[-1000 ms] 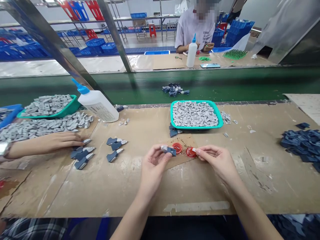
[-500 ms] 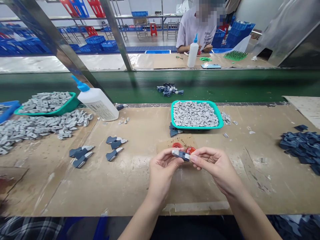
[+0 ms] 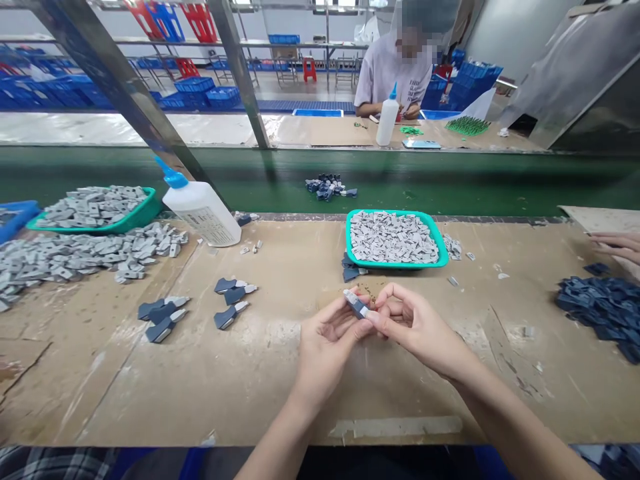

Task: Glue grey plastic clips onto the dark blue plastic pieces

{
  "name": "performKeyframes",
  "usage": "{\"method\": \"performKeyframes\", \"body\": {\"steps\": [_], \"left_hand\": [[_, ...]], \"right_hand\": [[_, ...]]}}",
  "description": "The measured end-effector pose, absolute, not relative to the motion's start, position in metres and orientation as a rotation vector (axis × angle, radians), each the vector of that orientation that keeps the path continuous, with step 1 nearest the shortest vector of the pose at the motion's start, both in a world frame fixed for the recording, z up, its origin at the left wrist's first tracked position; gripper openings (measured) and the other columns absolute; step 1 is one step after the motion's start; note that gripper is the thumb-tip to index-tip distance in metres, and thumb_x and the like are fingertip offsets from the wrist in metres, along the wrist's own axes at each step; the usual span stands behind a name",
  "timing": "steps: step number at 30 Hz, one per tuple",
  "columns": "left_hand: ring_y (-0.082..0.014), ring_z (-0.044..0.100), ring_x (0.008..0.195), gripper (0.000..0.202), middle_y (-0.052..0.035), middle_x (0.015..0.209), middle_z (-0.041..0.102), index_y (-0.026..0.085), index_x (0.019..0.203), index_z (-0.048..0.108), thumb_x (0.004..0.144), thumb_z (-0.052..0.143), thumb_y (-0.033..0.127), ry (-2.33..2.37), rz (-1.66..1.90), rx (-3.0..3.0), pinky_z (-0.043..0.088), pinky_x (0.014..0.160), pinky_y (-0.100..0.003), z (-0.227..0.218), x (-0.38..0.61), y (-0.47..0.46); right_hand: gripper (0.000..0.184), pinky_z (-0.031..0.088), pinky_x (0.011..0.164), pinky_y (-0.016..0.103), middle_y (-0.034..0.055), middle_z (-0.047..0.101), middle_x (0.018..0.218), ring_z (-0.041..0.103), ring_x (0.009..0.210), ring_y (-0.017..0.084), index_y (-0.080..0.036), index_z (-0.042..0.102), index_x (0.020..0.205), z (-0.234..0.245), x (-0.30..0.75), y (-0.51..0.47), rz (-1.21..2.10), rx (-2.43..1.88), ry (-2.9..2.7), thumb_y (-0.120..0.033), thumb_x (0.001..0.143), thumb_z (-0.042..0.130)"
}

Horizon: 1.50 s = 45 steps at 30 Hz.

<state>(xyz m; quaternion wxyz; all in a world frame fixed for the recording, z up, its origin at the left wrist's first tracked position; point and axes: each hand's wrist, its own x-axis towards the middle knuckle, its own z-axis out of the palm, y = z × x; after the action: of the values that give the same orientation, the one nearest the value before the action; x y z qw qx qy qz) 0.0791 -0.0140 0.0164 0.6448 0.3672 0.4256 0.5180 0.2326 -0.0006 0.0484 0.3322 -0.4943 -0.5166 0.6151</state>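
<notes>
Right across runs the broad counter (image 3: 240, 393), sheeted in brown cardboard, and along its far side the long dark-green belt (image 3: 240, 180), with a co-worker in a pale printed shirt (image 3: 383, 77) beyond it. On the left sprawls a loose heap of small light-grey pieces (image 3: 95, 257); over at right, a mound of flat dark-blue pieces (image 3: 600, 303), a co-worker's hand (image 3: 617, 245) just behind it, fingers stretched, cut off by the edge. Mid-counter sits the teal plastic tray (image 3: 400, 265), full of grey bits, and nearer than that the left hand (image 3: 327, 340) and right hand (image 3: 410, 327) come together! A white plastic bottle with a blue spout (image 3: 207, 213) is at left, two clusters of blue-and-grey pieces (image 3: 167, 319) nearer. And smallest of all, the slim dark-blue piece with pale ends (image 3: 356, 305), up above the counter: left thumb and fingers clasp its body, right thumb and forefinger pinch its near tip.
</notes>
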Motion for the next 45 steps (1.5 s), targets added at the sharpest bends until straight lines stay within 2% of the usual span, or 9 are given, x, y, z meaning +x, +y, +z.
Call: {"method": "performKeyframes", "body": {"steps": [4, 9, 13, 18, 25, 29, 35, 40, 45], "left_hand": [[-0.0232, 0.061, 0.115, 0.047, -0.0120, 0.120, 0.066, 0.017, 0.128, 0.055, 0.085, 0.063, 0.036, 1.187, 1.303, 0.977, 0.047, 0.102, -0.037, 0.006, 0.050, -0.002], [-0.0271, 0.061, 0.111, 0.039, -0.0116, 0.108, 0.066, 0.019, 0.119, 0.055, 0.090, 0.046, 0.042, 1.707, 1.356, 1.354, 0.040, 0.105, -0.049, -0.011, -0.041, 0.015], [-0.0297, 0.063, 0.108, 0.033, -0.0109, 0.109, 0.068, 0.022, 0.116, 0.055, 0.088, 0.043, 0.034, 2.048, 1.196, 1.632, 0.046, 0.097, -0.049, -0.020, -0.117, 0.016], [-0.0281, 0.064, 0.111, 0.042, -0.0082, 0.120, 0.068, 0.024, 0.123, 0.056, 0.082, 0.047, 0.022, 2.273, 1.067, 1.863, 0.053, 0.092, -0.039, -0.033, -0.167, 0.007], [-0.0277, 0.059, 0.119, 0.049, -0.0008, 0.127, 0.065, 0.033, 0.126, 0.060, 0.083, 0.045, 0.014, 2.294, 0.737, 2.142, 0.055, 0.092, -0.041, -0.042, -0.191, 0.011], [-0.0294, 0.052, 0.126, 0.042, -0.0031, 0.131, 0.062, 0.032, 0.126, 0.060, 0.087, 0.049, 0.023, 2.273, 0.820, 2.182, 0.050, 0.099, -0.047, -0.030, -0.187, 0.021], [-0.0295, 0.052, 0.124, 0.045, -0.0096, 0.133, 0.056, 0.026, 0.132, 0.049, 0.089, 0.051, 0.038, 2.222, 0.971, 1.945, 0.046, 0.100, -0.049, 0.016, -0.172, 0.061], [-0.0301, 0.055, 0.112, 0.042, -0.0121, 0.116, 0.058, 0.019, 0.120, 0.051, 0.086, 0.055, 0.042, 2.303, 1.218, 1.988, 0.050, 0.089, -0.046, 0.046, -0.154, 0.100], [-0.0387, 0.034, 0.132, 0.100, -0.0236, 0.138, 0.035, 0.011, 0.142, 0.021, 0.067, 0.074, 0.051, 2.459, 1.411, 1.959, 0.032, 0.106, -0.057, 0.052, -0.143, 0.126]], "right_hand": [[0.030, 0.045, 0.062, 0.027, 0.0008, 0.064, 0.074, 0.060, 0.067, 0.016, -0.022, 0.051, 0.087, 0.069, 0.235, 0.042, 1.464, -1.350, -1.561, -0.052, 0.087, 0.056], [0.047, 0.048, 0.073, 0.034, 0.0110, 0.064, 0.111, 0.063, 0.090, 0.024, -0.023, 0.057, 0.110, 0.080, 0.242, 0.161, 0.780, -1.605, -1.951, -0.062, 0.085, 0.051], [0.083, 0.040, 0.095, 0.042, 0.0185, 0.047, 0.137, 0.047, 0.124, 0.036, -0.026, 0.041, 0.142, 0.065, 0.211, 0.267, 0.599, -1.829, -2.227, -0.067, 0.073, 0.063], [0.114, 0.027, 0.104, 0.053, 0.0217, 0.016, 0.156, 0.025, 0.137, 0.047, -0.028, 0.019, 0.153, 0.035, 0.127, 0.358, 0.661, -1.954, -2.255, -0.081, 0.062, 0.060], [0.085, 0.029, 0.089, 0.071, 0.0213, 0.021, 0.152, 0.028, 0.130, 0.053, -0.033, 0.039, 0.145, 0.003, 0.038, 0.393, 0.675, -2.041, -2.265, -0.079, 0.074, 0.047], [0.051, 0.036, 0.090, 0.060, 0.0161, 0.028, 0.145, 0.031, 0.128, 0.047, -0.034, 0.051, 0.133, -0.006, 0.036, 0.378, 0.567, -1.953, -2.298, -0.055, 0.086, 0.049], [0.042, 0.041, 0.090, 0.040, 0.0116, 0.046, 0.123, 0.052, 0.111, 0.032, -0.031, 0.058, 0.123, 0.001, 0.066, 0.339, 0.578, -1.714, -2.488, -0.048, 0.084, 0.054], [0.042, 0.041, 0.090, 0.038, 0.0108, 0.050, 0.120, 0.053, 0.110, 0.031, -0.032, 0.059, 0.123, 0.011, 0.094, 0.282, 0.583, -1.496, -2.633, -0.042, 0.083, 0.056], [0.059, 0.045, 0.084, 0.035, 0.0083, 0.061, 0.115, 0.060, 0.101, 0.029, -0.034, 0.063, 0.123, 0.036, 0.121, 0.261, 0.696, -1.296, -2.809, -0.055, 0.068, 0.072]]}}
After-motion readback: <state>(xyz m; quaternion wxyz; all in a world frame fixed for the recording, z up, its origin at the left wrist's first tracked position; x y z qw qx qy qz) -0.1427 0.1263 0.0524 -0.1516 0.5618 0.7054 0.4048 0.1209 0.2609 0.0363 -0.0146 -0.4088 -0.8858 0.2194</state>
